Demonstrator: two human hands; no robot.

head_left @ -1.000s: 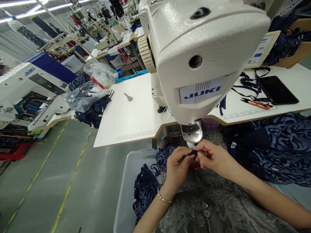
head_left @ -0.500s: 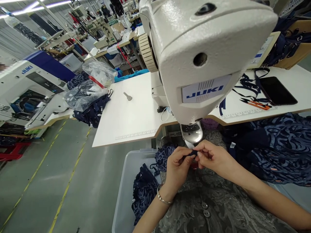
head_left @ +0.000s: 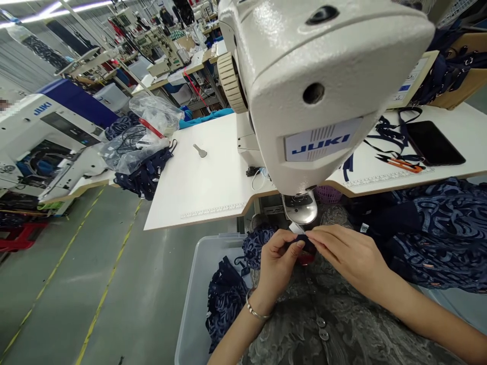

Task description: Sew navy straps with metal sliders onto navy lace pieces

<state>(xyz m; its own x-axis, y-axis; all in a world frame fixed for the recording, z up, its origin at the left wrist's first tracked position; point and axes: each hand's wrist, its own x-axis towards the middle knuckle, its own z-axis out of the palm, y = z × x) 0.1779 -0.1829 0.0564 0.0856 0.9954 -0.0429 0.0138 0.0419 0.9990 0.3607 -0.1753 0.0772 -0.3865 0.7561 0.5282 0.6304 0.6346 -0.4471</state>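
Note:
Just below the sewing machine's metal presser area, my left hand (head_left: pixel 279 261) pinches a small dark navy piece of fabric (head_left: pixel 305 244) between thumb and fingers. My right hand (head_left: pixel 348 256) meets it from the other side, fingertips closed together at the fabric's upper edge. A white strip (head_left: pixel 296 228) shows just above the fingers, under the rounded metal plate (head_left: pixel 302 210). Whether the strip joins the fabric is hidden. Against my left hand lies bunched navy patterned fabric (head_left: pixel 256 247).
Above my hands looms the white JUKI sewing machine head (head_left: pixel 327 101). A phone (head_left: pixel 436 143) and orange-handled thread snips (head_left: pixel 403 163) lie on the white table (head_left: pixel 205 187). A clear bin (head_left: pixel 190 294) holds navy garments (head_left: pixel 226 309); patterned fabric (head_left: pixel 452 228) piles up at right.
My right hand has turned, its back now more upward and its fingers stretched over the fabric's edge. More of the navy fabric and the white strip show. My left hand has hardly moved.

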